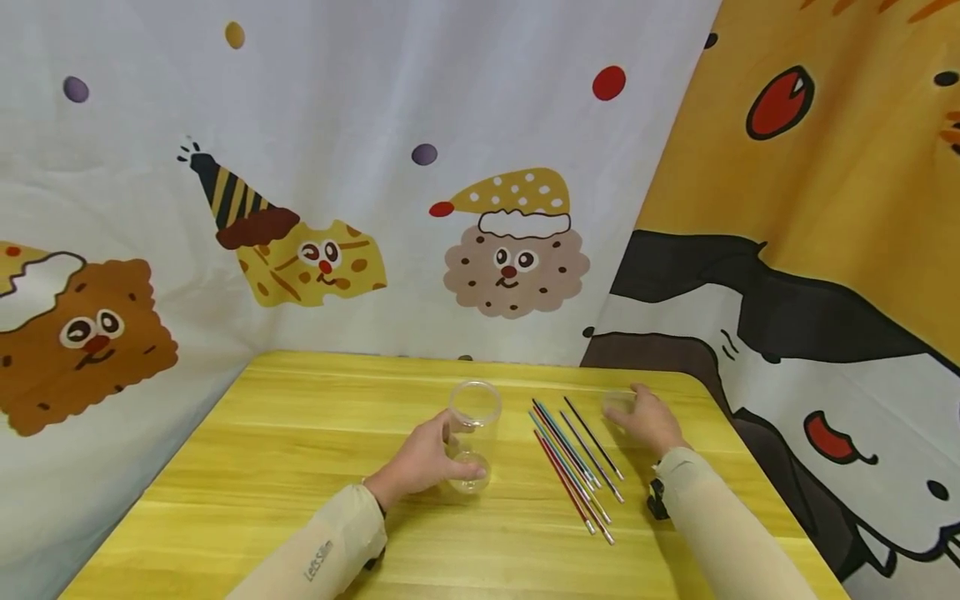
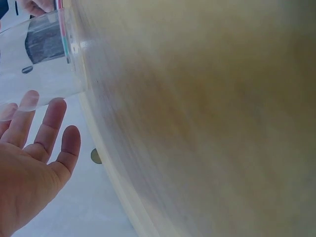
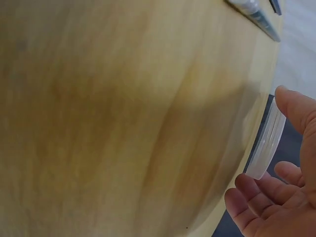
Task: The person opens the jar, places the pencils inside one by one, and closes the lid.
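Note:
A clear plastic cylindrical jar (image 1: 484, 435) stands upright near the middle of the table, its round mouth uncovered. My left hand (image 1: 422, 458) grips it from the left, thumb in front and fingers reaching behind. In the left wrist view, some fingertips show through the clear wall, while the lower fingers of the left hand (image 2: 37, 153) stay off it. Over at the right, my right hand (image 1: 651, 423) holds a clear round lid (image 1: 617, 402). The right wrist view shows this lid (image 3: 269, 140) edge-on between the thumb and fingers, raised off the tabletop.
Several pencils (image 1: 573, 467) in red, blue and dark colours lie loosely side by side between the hands. The yellow wood-grain table (image 1: 300, 433) ends at a cartoon-printed cloth (image 1: 390, 325) behind it and on both sides.

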{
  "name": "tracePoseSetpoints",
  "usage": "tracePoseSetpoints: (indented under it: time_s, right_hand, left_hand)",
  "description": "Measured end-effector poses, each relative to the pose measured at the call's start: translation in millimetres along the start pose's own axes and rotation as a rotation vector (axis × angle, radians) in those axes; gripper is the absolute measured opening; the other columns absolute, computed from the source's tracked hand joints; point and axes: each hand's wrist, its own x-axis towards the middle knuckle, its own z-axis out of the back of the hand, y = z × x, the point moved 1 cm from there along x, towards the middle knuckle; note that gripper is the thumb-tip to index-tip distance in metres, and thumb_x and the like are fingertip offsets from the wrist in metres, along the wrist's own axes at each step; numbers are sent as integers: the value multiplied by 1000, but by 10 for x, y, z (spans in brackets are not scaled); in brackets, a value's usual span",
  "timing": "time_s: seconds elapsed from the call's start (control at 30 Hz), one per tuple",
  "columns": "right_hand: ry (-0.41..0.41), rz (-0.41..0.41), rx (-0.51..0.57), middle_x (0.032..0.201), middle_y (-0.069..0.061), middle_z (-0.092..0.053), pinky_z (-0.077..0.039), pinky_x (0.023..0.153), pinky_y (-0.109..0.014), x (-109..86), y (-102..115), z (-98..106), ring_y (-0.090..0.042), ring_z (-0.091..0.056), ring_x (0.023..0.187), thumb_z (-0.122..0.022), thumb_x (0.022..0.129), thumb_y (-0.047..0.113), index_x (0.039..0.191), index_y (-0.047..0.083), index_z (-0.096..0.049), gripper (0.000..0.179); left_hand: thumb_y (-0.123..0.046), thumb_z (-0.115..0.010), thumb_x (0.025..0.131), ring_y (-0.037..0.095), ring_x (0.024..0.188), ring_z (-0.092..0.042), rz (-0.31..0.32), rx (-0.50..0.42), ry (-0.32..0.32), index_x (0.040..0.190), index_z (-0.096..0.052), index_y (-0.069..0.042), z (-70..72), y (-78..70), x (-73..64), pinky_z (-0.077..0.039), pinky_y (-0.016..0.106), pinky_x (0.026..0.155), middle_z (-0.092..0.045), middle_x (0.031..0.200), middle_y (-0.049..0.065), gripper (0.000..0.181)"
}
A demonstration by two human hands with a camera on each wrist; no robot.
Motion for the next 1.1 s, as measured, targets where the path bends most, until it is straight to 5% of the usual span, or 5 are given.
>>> tracePoseSetpoints:
  time_s: [0.7, 1.1]
  right_hand:
    - [-35, 5, -73, 150, -45, -49, -47, 106, -73, 17, -74, -36, -65, -50, 132, -70, 99, 46, 161, -11, -30, 94]
    - [-38, 25, -96, 151, -46, -45, -44, 107, -75, -7, -78, -15, -66, -47, 135, -74, 97, 49, 159, -14, -31, 98]
  left_hand:
    - [-40, -97, 79, 28, 116, -62, 4, 0, 0, 140, -60, -16, 0, -16, 20, -54, 41, 86, -68, 136, 12, 75]
    - [-42, -97, 79, 26, 115, -60, 15, 6, -4, 140, -60, -23, 2, -16, 8, -54, 40, 85, -66, 133, 15, 74]
